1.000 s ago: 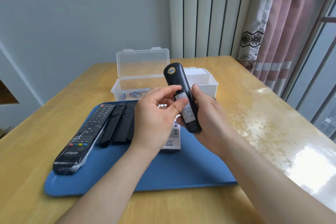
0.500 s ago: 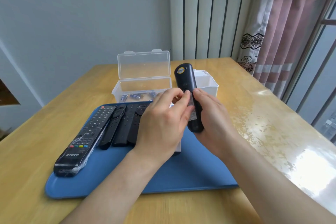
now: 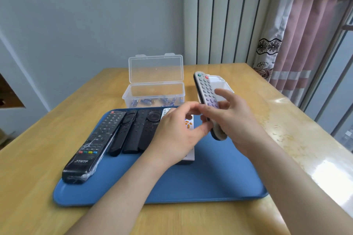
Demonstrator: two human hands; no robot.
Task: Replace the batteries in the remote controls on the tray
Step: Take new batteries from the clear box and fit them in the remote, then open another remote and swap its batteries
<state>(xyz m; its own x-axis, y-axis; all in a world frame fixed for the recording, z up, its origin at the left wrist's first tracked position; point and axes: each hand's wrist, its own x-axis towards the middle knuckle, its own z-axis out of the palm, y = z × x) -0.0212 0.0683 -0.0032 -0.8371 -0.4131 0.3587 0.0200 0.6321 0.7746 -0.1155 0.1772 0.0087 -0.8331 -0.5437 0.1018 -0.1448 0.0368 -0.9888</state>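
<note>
My right hand [image 3: 235,120] grips a grey-faced remote [image 3: 205,87] above the blue tray [image 3: 210,177], tilted with its button side toward me. My left hand [image 3: 175,135] pinches the remote's lower edge between thumb and fingertips. On the tray's left part lie a black remote in plastic wrap [image 3: 95,143] and three slim black remotes [image 3: 135,133] side by side. A white remote with orange buttons [image 3: 189,123] lies mostly hidden under my left hand. Behind the tray stands a clear box [image 3: 154,89], lid up, with several blue batteries [image 3: 147,101] inside.
A small white open box [image 3: 221,84] stands behind the held remote. The wooden table [image 3: 286,120] runs to a window and pink curtain [image 3: 305,34] on the right. A grey wall lies beyond the table's far edge.
The held remote has been turned over: its black back with the label faced me before, its grey button side faces me now. My left hand slid down to its lower edge.
</note>
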